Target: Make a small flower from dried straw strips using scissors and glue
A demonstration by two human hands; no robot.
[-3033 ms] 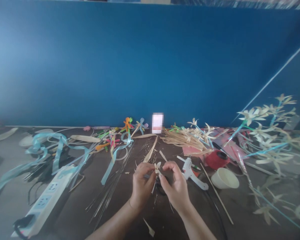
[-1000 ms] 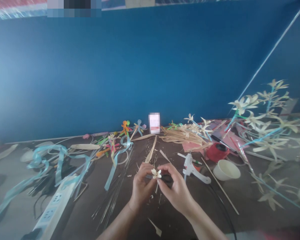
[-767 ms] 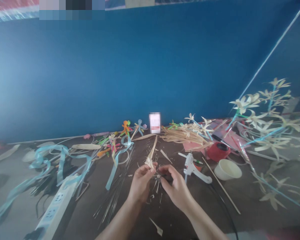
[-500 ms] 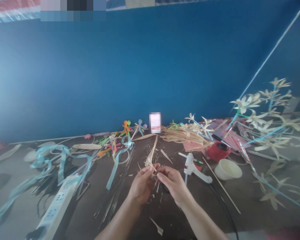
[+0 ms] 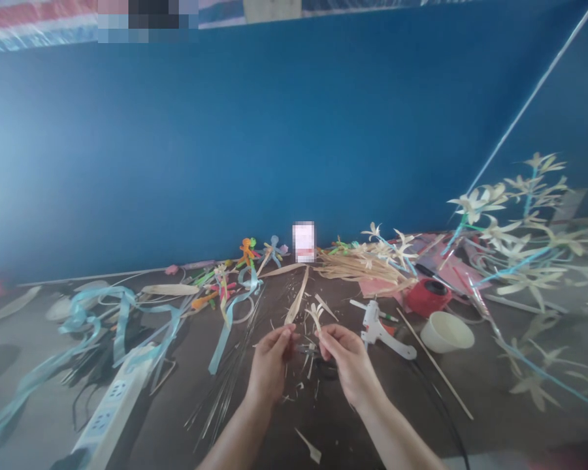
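Observation:
My right hand (image 5: 350,359) pinches a small pale flower (image 5: 315,314) of dried husk by its base, its petals spread upward. To its left, my left hand (image 5: 270,362) is closed, thumb against fingertips. A tapered dried husk strip (image 5: 300,295) runs upward from just beyond those fingertips; I cannot tell whether they hold it. Between the hands, a small metallic tool (image 5: 307,350) lies on the dark tabletop, partly hidden. Pale husk scraps (image 5: 310,445) lie around and below the hands.
To the right are a white glue gun (image 5: 385,333), a thin stick (image 5: 436,365), a white cup (image 5: 447,331), a red tape roll (image 5: 427,296) and husk-flower branches (image 5: 529,228). Thin wires (image 5: 235,359), blue ribbon (image 5: 122,313) and a power strip (image 5: 110,411) lie left. A blue panel (image 5: 274,143) stands behind.
My hands have moved apart. The husk flower, earlier near my left fingertips, is now in my right hand, further right. The metallic tool between the hands shows more clearly.

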